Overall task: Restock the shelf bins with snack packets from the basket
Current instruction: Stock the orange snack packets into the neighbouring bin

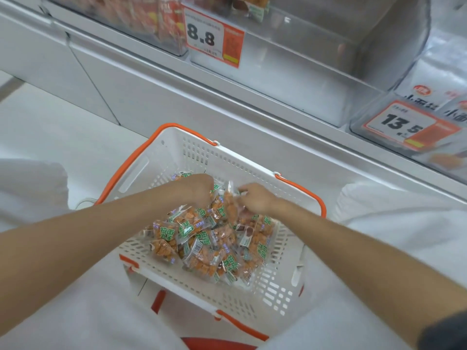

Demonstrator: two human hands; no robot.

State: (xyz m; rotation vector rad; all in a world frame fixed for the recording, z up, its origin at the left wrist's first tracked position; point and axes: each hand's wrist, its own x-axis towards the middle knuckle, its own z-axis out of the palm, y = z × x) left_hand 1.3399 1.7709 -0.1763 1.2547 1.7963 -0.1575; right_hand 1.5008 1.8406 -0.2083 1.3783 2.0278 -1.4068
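The person's left hand [195,189] reaches knuckles-up into a heap of small clear plastic snack packets [202,246], its fingers curled down among them; whether they have closed on a packet cannot be told. Just beside it, the right hand [255,200] pinches the crimped top edge of one upright clear packet [230,202] between thumb and fingertips. Behind the hands, a long smooth white shelf ledge [151,84] runs diagonally across the view and carries transparent hard-plastic bins. The wide middle clear bin [303,79] has rounded corners and holds a few orange-filled packets at its far left end. Below the ledge sits a white rectangular plastic basket [192,152] with slotted walls, its two orange handles folded down along the rim. The heap lies loosely piled across the basket's middle. Each packet is a glossy, crinkled pillow shape showing lumpy orange-brown pieces inside, printed with green and white lettering and a barcode. A white and orange price tag reading 8.8 [209,39] hangs on the middle bin's front, and a similar tag reading 13.5 [401,125] hangs on the bin to its right.
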